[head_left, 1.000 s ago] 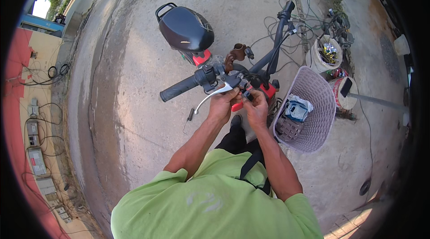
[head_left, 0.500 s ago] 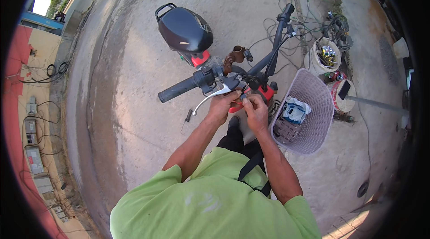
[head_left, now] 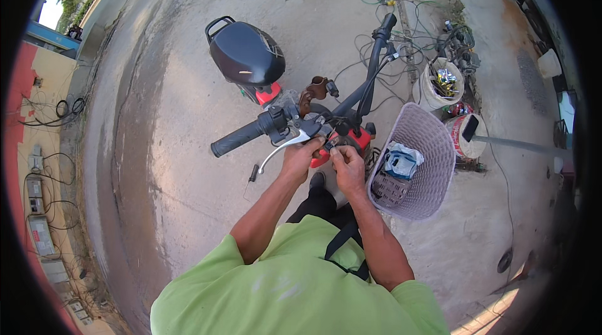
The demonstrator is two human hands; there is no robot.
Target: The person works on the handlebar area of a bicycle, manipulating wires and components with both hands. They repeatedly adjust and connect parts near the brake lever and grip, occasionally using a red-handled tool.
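Note:
Both hands work close together below the centre of a scooter's handlebar (head_left: 359, 93). My left hand (head_left: 302, 159) is closed in a pinch beside the silver brake lever (head_left: 283, 148). My right hand (head_left: 348, 169) pinches too, its fingertips almost meeting the left ones at a small dark piece (head_left: 329, 145). Its kind is too small to tell, and the fingers partly cover it. A black rubber grip (head_left: 237, 138) sticks out to the left. Behind the hands shows the scooter's red body (head_left: 354, 139), and farther off its black seat (head_left: 248, 56).
A grey-purple woven basket (head_left: 433, 165) with a blue-white packet (head_left: 402, 160) stands right of my right forearm. Beyond it are a white bucket (head_left: 424, 92) of small items and a second bucket (head_left: 458, 127) with a phone-like dark object on it. Loose cables (head_left: 401, 62) cross the concrete.
The whole scene has shifted left and slightly down in the view. My hands stay at the handlebar centre, and my right fingertips have shifted a little around the small dark piece.

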